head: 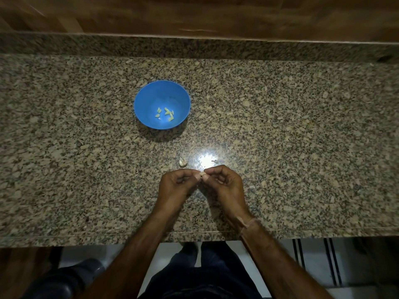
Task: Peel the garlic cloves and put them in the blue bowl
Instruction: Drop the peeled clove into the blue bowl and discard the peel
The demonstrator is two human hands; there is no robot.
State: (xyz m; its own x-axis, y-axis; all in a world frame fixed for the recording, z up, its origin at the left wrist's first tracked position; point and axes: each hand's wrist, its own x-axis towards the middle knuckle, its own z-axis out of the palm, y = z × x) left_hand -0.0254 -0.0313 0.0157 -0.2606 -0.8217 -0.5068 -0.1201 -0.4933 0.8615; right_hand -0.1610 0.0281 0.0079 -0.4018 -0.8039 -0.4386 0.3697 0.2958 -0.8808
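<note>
Both hands meet near the worktop's (302, 126) front edge, midway along it. The left hand (177, 183) and right hand (225, 181) each pinch one clove (202, 174) between curled fingers (216, 169). It looks light and firm, with thin, brittle skin likely to tear; best held by the ends and picked at the tip. A second clove (182, 162) lies just behind. The bowl (138, 100), farther back, holds peeled cloves (166, 114).

bowl (145, 98) plain blue. peeled cloves (165, 114) inside bowl: pale yellow-green. countertop (280, 126) under bowl: beige/grey/black speckle. loose clove (182, 162) nearside of bowl: off-white. held clove (202, 174) nearer still: tan-white. panel (194, 14) beyond bowl: brown woodgrain.
</note>
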